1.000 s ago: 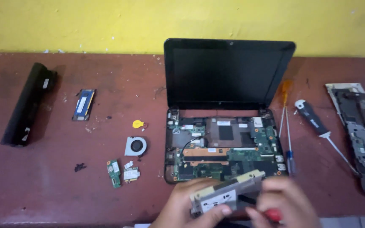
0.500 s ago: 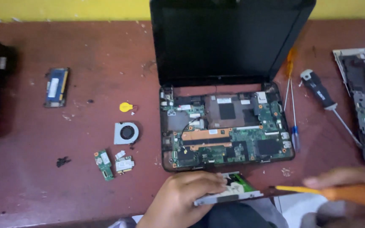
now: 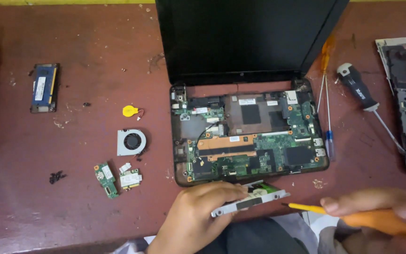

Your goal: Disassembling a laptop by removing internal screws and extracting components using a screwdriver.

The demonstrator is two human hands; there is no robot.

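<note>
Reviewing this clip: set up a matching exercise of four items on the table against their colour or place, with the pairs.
Items:
1. coin cell battery
2. cooling fan
3. memory module
4. hard drive in its bracket

Descriptions:
A. held by the left hand
B. far left, blue label
C. yellow, round
D. grey, square housing

Pairs: 1-C, 2-D, 3-B, 4-A

A reddish-brown table point(image 3: 95, 211) carries an opened laptop point(image 3: 250, 136) just beyond the left hand point(image 3: 198, 214), a fan point(image 3: 131, 142) to its left, screwdrivers point(image 3: 327, 94) beyond the right hand point(image 3: 377, 211).
</note>
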